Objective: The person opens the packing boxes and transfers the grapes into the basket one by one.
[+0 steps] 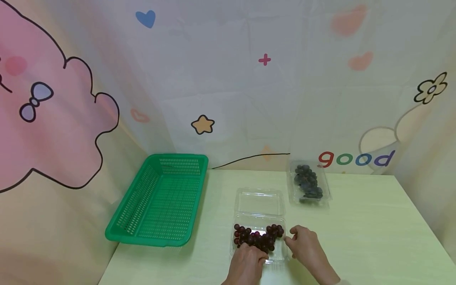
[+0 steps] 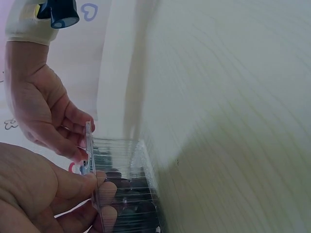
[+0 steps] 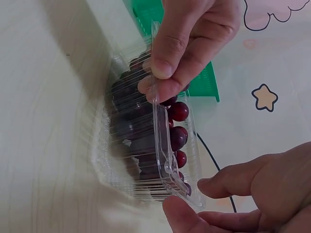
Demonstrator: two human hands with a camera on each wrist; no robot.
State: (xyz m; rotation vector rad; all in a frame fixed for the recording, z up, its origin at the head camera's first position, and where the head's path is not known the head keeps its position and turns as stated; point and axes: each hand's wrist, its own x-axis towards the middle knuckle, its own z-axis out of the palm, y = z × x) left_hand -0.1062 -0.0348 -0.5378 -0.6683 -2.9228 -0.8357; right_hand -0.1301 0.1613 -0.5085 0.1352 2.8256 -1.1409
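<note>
A clear plastic clamshell box (image 1: 278, 255) stands on the table with its lid (image 1: 260, 202) folded back, away from me. Inside lies a bunch of dark red grapes (image 1: 257, 236), its round berries (image 3: 179, 111) rising past the rim in the right wrist view. My left hand (image 1: 247, 262) pinches the box's near rim, thumb outside and fingertips (image 2: 108, 191) inside the wall. At the right side, my right hand (image 1: 305, 244) holds the rim near the corner, with its thumb (image 3: 214, 186) and a finger (image 3: 177, 212) on either side of it.
A green plastic basket (image 1: 194, 213) with slotted walls stands on the left of the table (image 1: 360, 221). Toward the back right sits another clear box (image 1: 293, 194) with dark grapes (image 1: 306, 180) inside. A printed curtain (image 1: 228, 79) hangs behind the table.
</note>
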